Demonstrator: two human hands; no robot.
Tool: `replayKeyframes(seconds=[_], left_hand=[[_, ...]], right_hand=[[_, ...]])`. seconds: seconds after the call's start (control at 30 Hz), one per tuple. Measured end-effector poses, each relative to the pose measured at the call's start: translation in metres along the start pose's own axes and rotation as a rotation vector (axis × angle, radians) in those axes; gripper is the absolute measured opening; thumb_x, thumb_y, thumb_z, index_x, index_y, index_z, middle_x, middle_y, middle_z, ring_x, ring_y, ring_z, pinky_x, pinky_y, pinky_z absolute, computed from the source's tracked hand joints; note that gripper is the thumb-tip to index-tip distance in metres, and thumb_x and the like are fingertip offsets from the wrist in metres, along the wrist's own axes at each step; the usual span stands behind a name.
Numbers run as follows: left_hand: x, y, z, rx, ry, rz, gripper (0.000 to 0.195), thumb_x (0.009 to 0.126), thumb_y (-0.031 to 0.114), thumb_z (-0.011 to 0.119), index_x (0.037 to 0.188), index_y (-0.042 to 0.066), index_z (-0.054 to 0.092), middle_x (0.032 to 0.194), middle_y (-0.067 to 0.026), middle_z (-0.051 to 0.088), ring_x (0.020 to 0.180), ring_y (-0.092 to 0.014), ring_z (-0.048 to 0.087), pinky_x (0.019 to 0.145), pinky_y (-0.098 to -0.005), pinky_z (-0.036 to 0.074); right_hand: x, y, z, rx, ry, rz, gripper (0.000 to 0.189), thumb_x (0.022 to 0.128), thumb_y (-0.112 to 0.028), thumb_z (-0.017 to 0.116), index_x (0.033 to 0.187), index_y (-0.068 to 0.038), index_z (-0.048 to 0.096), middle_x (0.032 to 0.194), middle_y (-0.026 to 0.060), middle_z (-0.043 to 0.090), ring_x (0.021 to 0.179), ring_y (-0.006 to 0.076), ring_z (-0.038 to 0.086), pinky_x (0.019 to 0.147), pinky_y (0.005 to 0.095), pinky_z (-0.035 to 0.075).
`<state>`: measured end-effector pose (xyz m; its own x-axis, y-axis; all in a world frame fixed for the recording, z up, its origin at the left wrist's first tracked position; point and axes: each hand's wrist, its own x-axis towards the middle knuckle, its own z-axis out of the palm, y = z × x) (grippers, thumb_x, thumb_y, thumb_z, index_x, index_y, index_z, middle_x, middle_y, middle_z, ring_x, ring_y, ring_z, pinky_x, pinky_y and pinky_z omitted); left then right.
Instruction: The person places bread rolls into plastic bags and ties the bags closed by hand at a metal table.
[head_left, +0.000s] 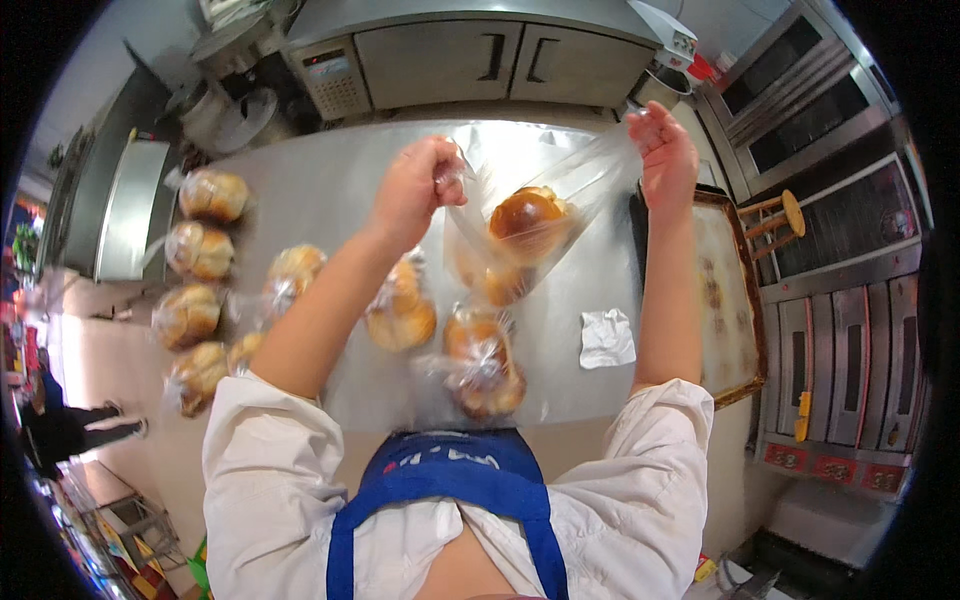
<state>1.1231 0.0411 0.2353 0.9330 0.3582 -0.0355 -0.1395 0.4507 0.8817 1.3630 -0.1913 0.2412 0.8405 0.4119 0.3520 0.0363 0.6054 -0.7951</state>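
Observation:
Between my hands hangs a clear plastic bag (592, 176) with glossy brown bread buns (528, 214) inside it, over the metal worktop (360, 172). My left hand (424, 184) is closed on the bag's left edge. My right hand (664, 154), raised higher, pinches the bag's other edge and stretches it out to the right. Below the bag, nearer my body, a bagged bun pack (484, 367) lies on the worktop. Another bun pack (401, 315) sits to its left, partly behind my left forearm. A crumpled white paper (607, 339) lies beside my right forearm.
Several bagged buns (201, 250) stand in a column along the worktop's left side, with more (294, 271) beside them. A browned baking tray (731, 300) is at the right, near a wooden stool (791, 213) and deck ovens (840, 202). A person (60, 427) stands far left.

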Motion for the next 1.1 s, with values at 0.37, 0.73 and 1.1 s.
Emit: replayKeyframes(seconds=[0.37,0.73,1.1], left_hand=[[-0.338,0.15,-0.077,0.233,-0.008,0.074,0.014,0.087,0.018,0.058,0.084,0.006,0.065,0.069,0.0009,0.061,0.057,-0.006,0.054,0.046,-0.0208,0.042],[-0.402,0.005,-0.062,0.789,-0.255,0.278,0.023,0.082,0.026,0.056,0.079,0.009,0.072,0.071,-0.011,0.068,0.065,-0.028,0.064,0.06,-0.0407,0.049],[-0.349,-0.06,-0.024,0.842,0.013,0.43,0.023,0.084,0.023,0.054,0.074,0.009,0.07,0.071,-0.0108,0.067,0.065,-0.03,0.064,0.059,-0.0428,0.049]], right_hand=[[-0.192,-0.024,0.201,0.198,-0.445,0.443,0.059,0.099,-0.033,0.043,0.144,0.003,0.029,0.15,0.0146,0.022,0.134,0.0275,0.031,0.081,0.0276,0.054],[-0.29,0.068,0.354,-0.023,-1.058,0.879,0.042,0.095,-0.02,0.054,0.131,0.0,0.049,0.108,0.0072,0.057,0.09,0.0178,0.057,0.085,0.0325,0.045],[-0.327,0.079,0.347,-0.165,-1.711,1.038,0.052,0.09,-0.031,0.063,0.125,0.005,0.05,0.114,0.011,0.059,0.102,0.0222,0.059,0.093,0.036,0.046]])
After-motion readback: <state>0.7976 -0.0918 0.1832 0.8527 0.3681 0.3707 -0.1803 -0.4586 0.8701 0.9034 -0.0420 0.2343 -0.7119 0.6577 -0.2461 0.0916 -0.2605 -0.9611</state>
